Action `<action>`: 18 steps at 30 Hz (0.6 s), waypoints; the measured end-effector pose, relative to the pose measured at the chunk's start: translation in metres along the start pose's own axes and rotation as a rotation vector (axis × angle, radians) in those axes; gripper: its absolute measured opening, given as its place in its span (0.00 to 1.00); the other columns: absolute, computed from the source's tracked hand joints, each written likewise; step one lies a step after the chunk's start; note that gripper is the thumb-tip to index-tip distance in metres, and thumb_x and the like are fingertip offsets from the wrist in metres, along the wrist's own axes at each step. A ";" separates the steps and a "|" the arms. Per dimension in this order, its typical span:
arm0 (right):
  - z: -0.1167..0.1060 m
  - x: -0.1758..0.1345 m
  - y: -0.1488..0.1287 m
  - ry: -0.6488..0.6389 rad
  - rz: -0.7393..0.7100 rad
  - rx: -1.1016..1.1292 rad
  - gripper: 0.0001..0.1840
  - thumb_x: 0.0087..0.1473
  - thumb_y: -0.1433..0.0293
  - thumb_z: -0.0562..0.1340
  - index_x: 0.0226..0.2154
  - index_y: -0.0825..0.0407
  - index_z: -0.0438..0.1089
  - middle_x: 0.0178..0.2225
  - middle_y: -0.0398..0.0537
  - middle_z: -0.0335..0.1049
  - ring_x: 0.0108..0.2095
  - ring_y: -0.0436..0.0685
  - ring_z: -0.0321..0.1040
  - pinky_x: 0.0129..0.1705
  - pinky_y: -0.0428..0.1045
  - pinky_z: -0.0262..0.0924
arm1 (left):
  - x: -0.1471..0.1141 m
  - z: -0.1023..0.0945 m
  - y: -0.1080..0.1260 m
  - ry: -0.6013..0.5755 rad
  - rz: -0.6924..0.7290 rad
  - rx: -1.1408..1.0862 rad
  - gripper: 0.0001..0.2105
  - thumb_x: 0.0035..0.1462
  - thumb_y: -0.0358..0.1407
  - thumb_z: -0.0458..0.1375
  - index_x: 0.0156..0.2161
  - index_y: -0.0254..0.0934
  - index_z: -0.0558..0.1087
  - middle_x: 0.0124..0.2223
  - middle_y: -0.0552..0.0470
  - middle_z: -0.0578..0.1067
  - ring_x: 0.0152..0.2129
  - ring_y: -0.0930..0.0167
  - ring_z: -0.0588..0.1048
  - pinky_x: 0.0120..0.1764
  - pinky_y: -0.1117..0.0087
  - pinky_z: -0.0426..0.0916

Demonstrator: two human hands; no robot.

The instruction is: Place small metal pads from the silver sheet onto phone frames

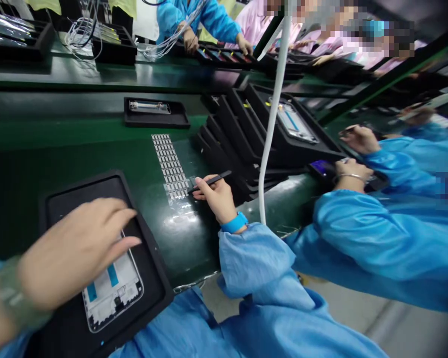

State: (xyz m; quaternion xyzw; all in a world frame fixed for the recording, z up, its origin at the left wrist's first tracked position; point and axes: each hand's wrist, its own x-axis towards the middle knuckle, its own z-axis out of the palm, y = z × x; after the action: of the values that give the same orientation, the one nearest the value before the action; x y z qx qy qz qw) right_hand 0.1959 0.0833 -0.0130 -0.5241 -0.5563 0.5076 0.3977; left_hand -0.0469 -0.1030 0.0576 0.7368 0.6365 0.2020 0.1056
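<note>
My right hand (219,200) is closed round black tweezers (220,177). Their tip is at the lower right edge of a sheet of small silvery stickers (169,164), laid out in rows on the green bench. A small dark grey piece (192,182) shows by my fingers; whether it is held I cannot tell. My left hand (80,243), slightly blurred, hovers over a white phone frame (123,281) with blue strips. Its fingers are stretched forward with the thumb apart, and no object shows in it. Under the frame lies a black foam tray (155,271); my hand hides the frame's upper part.
Behind the sheet sits another black tray (155,120) with a phone frame. Stacked black trays (239,129) lean to the right, the top one holding a phone frame (293,122). A white cable (274,117) hangs before them. A co-worker's hands (353,171) are at the right.
</note>
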 end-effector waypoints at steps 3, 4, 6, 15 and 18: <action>-0.001 0.001 0.001 0.010 0.010 -0.007 0.19 0.43 0.57 0.67 0.30 0.52 0.61 0.23 0.40 0.70 0.23 0.52 0.74 0.25 0.44 0.71 | 0.072 0.035 0.021 -0.299 0.311 0.152 0.24 0.58 0.51 0.47 0.55 0.43 0.66 0.59 0.42 0.64 0.57 0.59 0.61 0.55 0.55 0.59; -0.001 0.001 0.001 0.017 0.014 -0.008 0.19 0.43 0.57 0.67 0.30 0.52 0.61 0.23 0.40 0.70 0.23 0.52 0.74 0.25 0.45 0.71 | 0.089 0.048 0.024 -0.331 0.330 0.166 0.25 0.58 0.51 0.48 0.56 0.42 0.65 0.61 0.40 0.61 0.60 0.57 0.57 0.57 0.51 0.55; -0.001 0.001 0.001 0.025 0.019 -0.008 0.19 0.43 0.57 0.67 0.30 0.51 0.61 0.23 0.40 0.70 0.23 0.52 0.74 0.25 0.45 0.71 | 0.111 0.071 0.025 -0.384 0.352 0.181 0.26 0.57 0.52 0.49 0.57 0.43 0.64 0.64 0.39 0.56 0.61 0.53 0.52 0.57 0.45 0.49; 0.005 -0.002 -0.002 -0.018 0.061 0.028 0.19 0.43 0.57 0.66 0.29 0.52 0.62 0.22 0.40 0.70 0.22 0.52 0.73 0.24 0.45 0.71 | 0.117 0.087 0.018 -0.457 0.373 0.221 0.26 0.57 0.52 0.49 0.59 0.48 0.60 0.65 0.39 0.53 0.61 0.52 0.53 0.56 0.44 0.50; 0.005 0.000 -0.002 -0.010 0.098 0.055 0.17 0.44 0.58 0.67 0.29 0.51 0.62 0.21 0.40 0.69 0.21 0.52 0.73 0.23 0.45 0.71 | 0.118 0.086 0.019 -0.464 0.376 0.233 0.25 0.57 0.51 0.51 0.59 0.50 0.60 0.65 0.41 0.53 0.61 0.53 0.53 0.56 0.45 0.50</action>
State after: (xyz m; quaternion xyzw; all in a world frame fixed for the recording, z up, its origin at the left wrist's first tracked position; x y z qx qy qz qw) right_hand 0.1910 0.0831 -0.0116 -0.5371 -0.5177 0.5442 0.3839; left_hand 0.0201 0.0180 0.0077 0.8750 0.4671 -0.0297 0.1237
